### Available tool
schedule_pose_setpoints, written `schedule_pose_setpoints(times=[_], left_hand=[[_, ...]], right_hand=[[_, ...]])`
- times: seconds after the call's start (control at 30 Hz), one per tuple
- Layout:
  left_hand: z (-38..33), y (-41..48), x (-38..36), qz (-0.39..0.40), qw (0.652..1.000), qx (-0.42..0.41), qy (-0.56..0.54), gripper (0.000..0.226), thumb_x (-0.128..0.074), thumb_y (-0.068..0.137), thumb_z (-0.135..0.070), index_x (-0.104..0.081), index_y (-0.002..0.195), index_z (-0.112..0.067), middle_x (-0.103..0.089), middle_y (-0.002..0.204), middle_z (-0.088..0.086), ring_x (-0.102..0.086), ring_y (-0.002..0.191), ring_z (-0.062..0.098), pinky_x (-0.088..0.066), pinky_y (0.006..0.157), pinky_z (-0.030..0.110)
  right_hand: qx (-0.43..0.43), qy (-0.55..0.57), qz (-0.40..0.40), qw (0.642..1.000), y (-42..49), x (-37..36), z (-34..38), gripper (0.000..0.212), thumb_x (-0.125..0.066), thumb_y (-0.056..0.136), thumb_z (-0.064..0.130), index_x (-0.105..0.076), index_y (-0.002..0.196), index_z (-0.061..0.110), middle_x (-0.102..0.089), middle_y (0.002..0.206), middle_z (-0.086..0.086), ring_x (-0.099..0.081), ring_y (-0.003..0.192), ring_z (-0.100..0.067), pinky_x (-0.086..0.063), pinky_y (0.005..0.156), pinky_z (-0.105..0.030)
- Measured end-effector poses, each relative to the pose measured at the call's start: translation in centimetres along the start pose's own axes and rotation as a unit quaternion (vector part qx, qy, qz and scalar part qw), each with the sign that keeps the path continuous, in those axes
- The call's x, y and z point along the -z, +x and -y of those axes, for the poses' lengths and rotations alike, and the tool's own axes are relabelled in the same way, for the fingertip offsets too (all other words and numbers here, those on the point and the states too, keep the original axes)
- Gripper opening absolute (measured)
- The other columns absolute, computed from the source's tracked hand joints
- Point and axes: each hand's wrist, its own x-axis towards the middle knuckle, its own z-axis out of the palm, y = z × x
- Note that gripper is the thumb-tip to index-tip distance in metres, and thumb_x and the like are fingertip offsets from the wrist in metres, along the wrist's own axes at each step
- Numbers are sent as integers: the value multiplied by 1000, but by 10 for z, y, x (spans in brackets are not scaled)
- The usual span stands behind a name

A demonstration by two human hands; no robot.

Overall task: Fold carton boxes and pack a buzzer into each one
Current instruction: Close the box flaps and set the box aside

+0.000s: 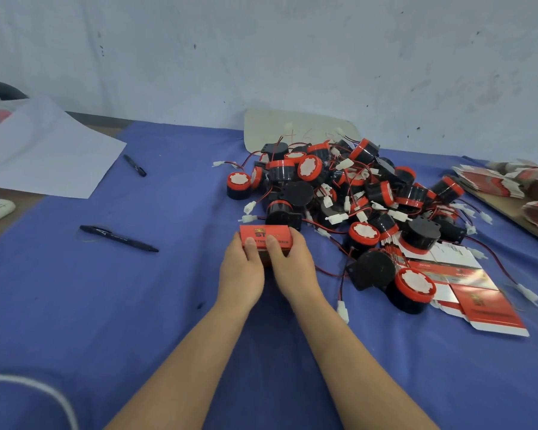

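One folded red carton box [265, 240] sits on the table [137, 305] just in front of the buzzer pile [354, 187]. The left hand [241, 271] and right hand [294, 268] grip its ends, fingers curled round, thumbs pressed on top.

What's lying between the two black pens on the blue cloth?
Nothing: the head view shows bare blue cloth between the far pen and the near pen.

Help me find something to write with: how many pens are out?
2. The far pen lies on the blue cloth beside the white paper; the near pen lies closer, further left. The buzzer pile could hide more.
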Motion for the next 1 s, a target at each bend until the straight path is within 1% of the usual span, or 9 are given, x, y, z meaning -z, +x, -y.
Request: schedule_pose_setpoints(times=[0.3,0.43,0.57,0.63,0.73,0.83,0.9,0.93,1.0], left_hand=[[5,2,3,-22,996,24,-87,24,-46,97,-17,-62,114,-20,-66,106,-3,-60,95,10,-46,75,22],[-4,-4,3,-12,990,35,-137,28,-41,101,-22,-58,124,-21,-63,117,0,-59,105,14,-48,90,31],[-40,-17,7,-39,964,-85,-250,34,-40,102,-31,-51,134,-24,-61,126,-8,-58,116,9,-46,93,25],[-78,-27,-9,-15,945,-161,-285,37,-42,102,-31,-49,137,-21,-61,129,-5,-59,116,9,-49,95,26],[-151,-71,-63,102,921,-230,-297,36,-49,97,-32,-54,131,-18,-64,123,-2,-63,110,10,-51,93,28],[-218,-159,-147,301,876,-231,-298,27,-50,98,-25,-57,123,-18,-66,118,5,-64,108,19,-50,96,40],[-248,-212,-184,372,852,-239,-280,17,-48,99,-18,-58,112,-23,-67,107,-2,-64,99,14,-50,94,35],[-262,-246,-201,415,832,-254,-267,15,-47,99,-18,-57,108,-26,-66,103,-5,-63,96,11,-49,91,31],[-282,-330,-229,549,767,-247,-222,15,-46,100,-23,-58,108,-25,-64,106,-6,-60,100,11,-46,93,28]], right_hand=[[1,-6,11,1000,-1,0,1,40,-54,96,23,-45,135,15,-60,113,5,-56,95,-8,-40,68,-7],[27,66,14,997,-9,3,15,45,-57,95,19,-41,137,19,-56,126,-1,-57,109,-12,-49,91,-25],[121,194,-17,973,-23,19,59,31,-53,97,13,-42,119,33,-57,117,-3,-59,105,-17,-51,90,-28],[151,225,-79,959,-28,53,83,31,-53,97,18,-40,122,34,-59,120,-5,-62,105,-19,-53,90,-33],[174,222,-236,930,-53,150,102,39,-55,93,27,-38,128,33,-60,126,-7,-63,109,-18,-51,94,-38],[159,125,-422,884,-117,277,105,37,-55,96,28,-41,131,26,-63,118,2,-63,103,-7,-51,88,-23],[133,51,-501,853,-160,337,108,35,-52,97,25,-44,131,18,-62,110,6,-62,99,-3,-48,84,-15],[97,-7,-546,832,-187,365,109,33,-51,98,24,-46,129,16,-60,112,4,-60,104,-7,-46,87,-16],[7,-120,-649,751,-258,418,107,41,-48,98,22,-40,138,13,-50,134,-3,-45,128,-17,-35,105,-26]])
